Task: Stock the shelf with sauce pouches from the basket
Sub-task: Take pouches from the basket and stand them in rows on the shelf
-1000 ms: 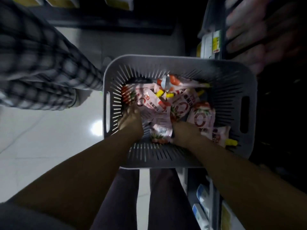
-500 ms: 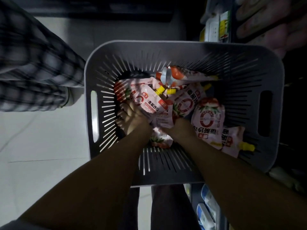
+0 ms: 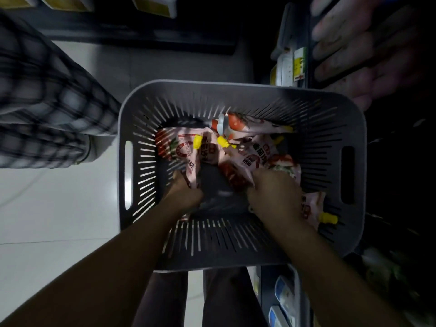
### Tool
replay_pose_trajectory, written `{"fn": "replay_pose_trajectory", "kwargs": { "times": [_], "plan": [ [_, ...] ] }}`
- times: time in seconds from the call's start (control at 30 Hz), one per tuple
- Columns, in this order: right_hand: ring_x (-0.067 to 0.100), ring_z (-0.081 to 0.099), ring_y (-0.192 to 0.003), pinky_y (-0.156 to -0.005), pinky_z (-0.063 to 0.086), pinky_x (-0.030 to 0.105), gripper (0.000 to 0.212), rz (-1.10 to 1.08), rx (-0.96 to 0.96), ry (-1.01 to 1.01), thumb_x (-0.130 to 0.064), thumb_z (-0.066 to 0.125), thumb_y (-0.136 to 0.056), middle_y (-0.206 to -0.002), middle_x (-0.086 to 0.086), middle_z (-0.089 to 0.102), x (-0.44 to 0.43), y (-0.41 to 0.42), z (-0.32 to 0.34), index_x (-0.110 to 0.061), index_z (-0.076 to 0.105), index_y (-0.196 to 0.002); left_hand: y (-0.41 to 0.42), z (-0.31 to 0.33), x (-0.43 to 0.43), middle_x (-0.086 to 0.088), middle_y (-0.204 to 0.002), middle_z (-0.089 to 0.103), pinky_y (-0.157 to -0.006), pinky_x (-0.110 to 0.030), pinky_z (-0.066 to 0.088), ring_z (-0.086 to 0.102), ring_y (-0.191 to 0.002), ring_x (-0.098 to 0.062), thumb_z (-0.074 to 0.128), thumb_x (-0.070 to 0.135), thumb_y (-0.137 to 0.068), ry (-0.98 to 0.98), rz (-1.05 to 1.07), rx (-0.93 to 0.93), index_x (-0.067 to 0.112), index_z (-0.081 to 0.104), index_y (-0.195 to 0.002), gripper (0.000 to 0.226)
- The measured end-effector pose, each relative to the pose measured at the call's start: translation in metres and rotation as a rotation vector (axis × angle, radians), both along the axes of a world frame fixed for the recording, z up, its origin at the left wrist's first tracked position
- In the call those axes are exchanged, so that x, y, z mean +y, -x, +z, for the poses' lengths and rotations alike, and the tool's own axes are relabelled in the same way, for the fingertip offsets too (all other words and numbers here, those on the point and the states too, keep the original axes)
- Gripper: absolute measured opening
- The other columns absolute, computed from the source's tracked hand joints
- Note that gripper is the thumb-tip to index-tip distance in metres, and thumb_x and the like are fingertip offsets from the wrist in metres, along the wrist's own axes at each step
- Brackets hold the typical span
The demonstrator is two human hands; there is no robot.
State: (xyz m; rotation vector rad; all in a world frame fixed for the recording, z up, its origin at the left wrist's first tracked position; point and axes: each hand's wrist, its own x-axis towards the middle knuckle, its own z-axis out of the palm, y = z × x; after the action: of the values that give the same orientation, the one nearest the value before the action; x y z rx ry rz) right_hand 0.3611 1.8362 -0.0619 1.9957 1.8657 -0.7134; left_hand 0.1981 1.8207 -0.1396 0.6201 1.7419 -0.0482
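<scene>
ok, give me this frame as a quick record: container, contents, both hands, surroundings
container: grey slotted plastic basket, on the floor
contents: pink-and-red sauce pouches with yellow caps, jumbled in a pile
left hand: in the basket, closed on a pouch edge
right hand: in the basket, gripping pouches
surroundings: white tiled floor; shelf to the right; plaid-clothed person at left

A grey slotted plastic basket (image 3: 240, 234) with cut-out handles held a loose heap of pink-and-red sauce pouches (image 3: 257, 149) with yellow screw caps, lying flat and overlapping toward its far and right sides. One pouch (image 3: 313, 208) lay apart near the right wall. Shelf (image 3: 292, 64) edges with price tags stood just beyond.
</scene>
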Motion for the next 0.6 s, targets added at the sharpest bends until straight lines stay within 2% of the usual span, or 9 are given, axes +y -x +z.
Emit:
{"fn": "replay_pose_trajectory", "kwargs": {
  "times": [0.07,0.13,0.17,0.23,0.3,0.33,0.43,0.53,0.6],
  "plan": [
    [0.027,0.060,-0.098,-0.065,0.031,0.026,0.013,0.064,0.026,0.111,-0.018,0.052,-0.087,-0.106,0.008,0.064,-0.003,0.007,-0.013,-0.013,0.060,-0.098,-0.005,0.002,-0.004,-0.023,-0.094,0.062,-0.069,-0.043,0.052,0.060,-0.080,-0.032,0.059,0.008,-0.051,0.059,0.176,-0.117,0.007,0.054,-0.098,0.047],
    [0.026,0.059,-0.098,-0.066,0.036,0.028,0.008,0.024,0.206,0.305,-0.020,0.057,-0.086,-0.106,0.010,0.065,-0.007,0.015,-0.030,-0.016,0.059,-0.093,-0.008,0.006,-0.005,-0.017,-0.075,0.059,-0.059,-0.033,0.045,0.055,-0.066,-0.026,0.050,0.000,-0.061,0.096,0.253,-0.150,0.008,0.056,-0.074,0.017],
    [0.024,0.060,-0.095,-0.066,0.039,0.028,0.006,-0.038,0.305,0.369,-0.020,0.059,-0.086,-0.102,0.010,0.067,-0.010,0.017,-0.035,-0.015,0.061,-0.089,-0.008,0.011,-0.004,-0.013,-0.067,0.056,-0.055,-0.027,0.041,0.052,-0.060,-0.024,0.048,-0.001,-0.063,0.112,0.272,-0.154,0.009,0.054,-0.066,0.012],
    [0.022,0.062,-0.091,-0.070,0.048,0.030,0.009,-0.250,0.412,0.257,-0.017,0.060,-0.085,-0.098,0.008,0.069,-0.013,0.013,-0.043,-0.014,0.065,-0.092,-0.007,0.015,-0.002,-0.008,-0.060,0.048,-0.045,-0.019,0.031,0.042,-0.051,-0.020,0.043,-0.004,-0.071,0.174,0.312,-0.160,0.009,0.047,-0.056,0.020],
    [0.025,0.059,-0.103,-0.083,0.051,0.038,0.030,-0.448,0.388,0.021,-0.015,0.063,-0.081,-0.110,0.008,0.064,-0.015,0.002,-0.055,-0.013,0.059,-0.111,-0.005,0.021,0.000,-0.005,-0.060,0.044,-0.040,-0.018,0.030,0.039,-0.050,-0.018,0.042,-0.002,-0.077,0.237,0.351,-0.200,0.010,0.043,-0.058,0.023],
    [0.028,0.054,-0.112,-0.091,0.049,0.042,0.048,-0.482,0.359,-0.001,-0.018,0.068,-0.078,-0.121,0.009,0.058,-0.015,-0.003,-0.061,-0.013,0.052,-0.123,-0.005,0.025,0.001,-0.006,-0.062,0.048,-0.043,-0.019,0.034,0.043,-0.054,-0.018,0.044,0.001,-0.079,0.249,0.379,-0.226,0.010,0.046,-0.062,0.019],
    [0.031,0.045,-0.126,-0.101,0.043,0.047,0.088,-0.471,0.390,0.251,-0.031,0.079,-0.067,-0.139,0.013,0.044,-0.019,-0.010,-0.075,-0.011,0.034,-0.139,-0.008,0.036,0.001,-0.006,-0.071,0.057,-0.053,-0.023,0.040,0.053,-0.063,-0.018,0.050,0.010,-0.085,0.229,0.430,-0.302,0.012,0.053,-0.074,0.012],
    [0.030,0.050,-0.124,-0.101,0.044,0.043,0.085,-0.564,0.427,0.282,-0.025,0.081,-0.067,-0.136,0.013,0.049,-0.022,-0.005,-0.080,-0.007,0.037,-0.136,-0.010,0.041,-0.001,-0.007,-0.071,0.058,-0.056,-0.024,0.042,0.054,-0.064,-0.019,0.050,0.014,-0.089,0.242,0.471,-0.329,0.012,0.052,-0.075,0.014],
    [0.028,0.055,-0.118,-0.097,0.048,0.038,0.074,-0.599,0.403,0.290,-0.032,0.079,-0.069,-0.130,0.011,0.057,-0.020,-0.001,-0.081,-0.009,0.046,-0.131,-0.010,0.042,-0.001,-0.009,-0.076,0.061,-0.060,-0.026,0.045,0.056,-0.068,-0.022,0.049,0.013,-0.088,0.255,0.531,-0.341,0.009,0.055,-0.080,0.011]
  ]
}}
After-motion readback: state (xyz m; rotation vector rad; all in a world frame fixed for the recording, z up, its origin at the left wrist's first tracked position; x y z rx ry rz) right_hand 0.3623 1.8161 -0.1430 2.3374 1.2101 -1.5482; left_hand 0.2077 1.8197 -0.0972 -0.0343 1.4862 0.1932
